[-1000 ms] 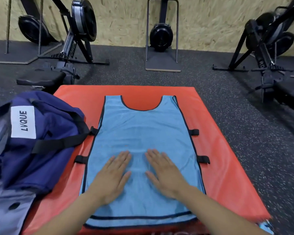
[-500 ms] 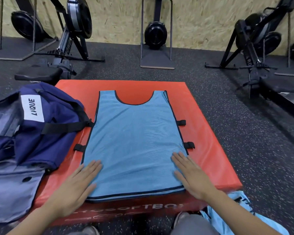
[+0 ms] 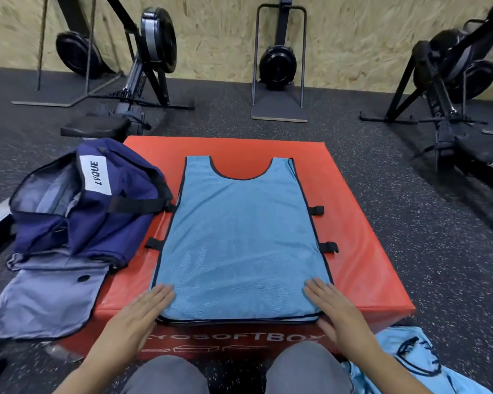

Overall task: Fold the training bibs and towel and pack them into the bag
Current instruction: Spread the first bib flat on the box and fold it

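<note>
A light blue training bib [image 3: 241, 237] with black trim lies flat on the red soft box [image 3: 365, 251], neck hole away from me. My left hand [image 3: 137, 317] rests flat at the bib's near left corner, fingers straight. At the near right corner my right hand [image 3: 336, 311] lies flat too. A navy bag [image 3: 83, 211] with a white label sits open at the box's left edge, its grey flap [image 3: 49, 302] spread on the floor. Another light blue cloth [image 3: 416, 362] with a dark print lies on the floor at the lower right.
Rowing machines [image 3: 143, 66] and black gym frames [image 3: 450, 81] stand along the far wall on the speckled rubber floor. My knees [image 3: 239, 373] are just in front of the box.
Both hands slid apart from the bib's middle to its near corners, smoothing it. The view has pulled back and the cloth on the floor has come into sight.
</note>
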The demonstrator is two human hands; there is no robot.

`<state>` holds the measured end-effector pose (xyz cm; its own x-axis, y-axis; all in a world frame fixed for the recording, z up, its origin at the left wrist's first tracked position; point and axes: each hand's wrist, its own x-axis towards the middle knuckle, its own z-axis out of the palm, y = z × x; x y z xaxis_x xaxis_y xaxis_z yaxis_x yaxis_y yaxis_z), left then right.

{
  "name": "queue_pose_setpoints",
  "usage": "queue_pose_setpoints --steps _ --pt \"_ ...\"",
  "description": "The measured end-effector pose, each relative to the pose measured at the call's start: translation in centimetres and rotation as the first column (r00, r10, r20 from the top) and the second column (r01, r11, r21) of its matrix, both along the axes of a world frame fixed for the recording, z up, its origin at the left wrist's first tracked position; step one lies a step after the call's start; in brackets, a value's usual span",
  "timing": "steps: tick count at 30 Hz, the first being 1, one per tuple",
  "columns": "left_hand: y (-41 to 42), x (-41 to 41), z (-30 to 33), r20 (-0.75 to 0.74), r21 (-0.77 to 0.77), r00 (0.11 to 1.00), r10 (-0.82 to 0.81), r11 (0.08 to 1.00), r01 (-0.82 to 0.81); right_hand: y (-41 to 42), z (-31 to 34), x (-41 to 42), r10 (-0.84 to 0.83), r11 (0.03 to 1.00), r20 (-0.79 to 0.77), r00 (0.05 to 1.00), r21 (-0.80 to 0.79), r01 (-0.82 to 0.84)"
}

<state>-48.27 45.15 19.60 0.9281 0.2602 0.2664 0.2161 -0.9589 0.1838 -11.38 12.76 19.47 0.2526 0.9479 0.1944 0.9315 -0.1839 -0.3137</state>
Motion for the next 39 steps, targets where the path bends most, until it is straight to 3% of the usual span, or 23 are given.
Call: queue_pose_setpoints --steps 4,6,10,15,20,26,32,39 --pt "-0.9 0.2 1.5 0.043 -0.169 0.993 0.109 0.980 -0.101 -0.8 0.2 -0.7 -0.097 0.991 -0.119 0.988 0.086 0.108" --pt "-1.3 0.2 2.4 0.087 -0.336 0.968 0.237 0.921 -0.196 -1.0 1.4 -0.8 -0.223 0.957 -0.226 0.948 0.133 0.257" --pt "-1.8 1.2 5.7 0.184 -0.490 0.903 0.388 0.833 -0.258 -1.2 5.1 -0.9 -0.331 0.893 -0.340 0.880 0.189 0.408" --pt "-3.1 2.3 12.0 0.336 -0.697 0.854 0.397 0.715 -0.058 -1.8 12.3 -1.6 -0.242 0.832 -0.489 0.838 0.340 0.439" --pt "-5.0 1.7 17.6 0.460 -0.633 0.826 0.325 0.773 0.048 -4.0 17.6 -2.1 -0.136 0.804 -0.524 0.841 0.438 0.403" --pt "-6.4 2.5 20.5 0.515 -0.545 0.799 0.311 0.838 0.026 -5.6 21.4 -2.6 -0.126 0.805 -0.474 0.872 0.464 0.368" --pt "-3.8 5.3 17.0 0.452 -0.579 0.818 0.357 0.815 -0.035 -3.6 19.8 -2.2 -0.215 0.843 -0.331 0.919 0.411 0.345" --pt "2.0 11.3 13.6 0.350 -0.647 0.834 0.427 0.754 -0.114 2.2 15.2 4.4 -0.336 0.782 -0.494 0.802 0.329 0.529"
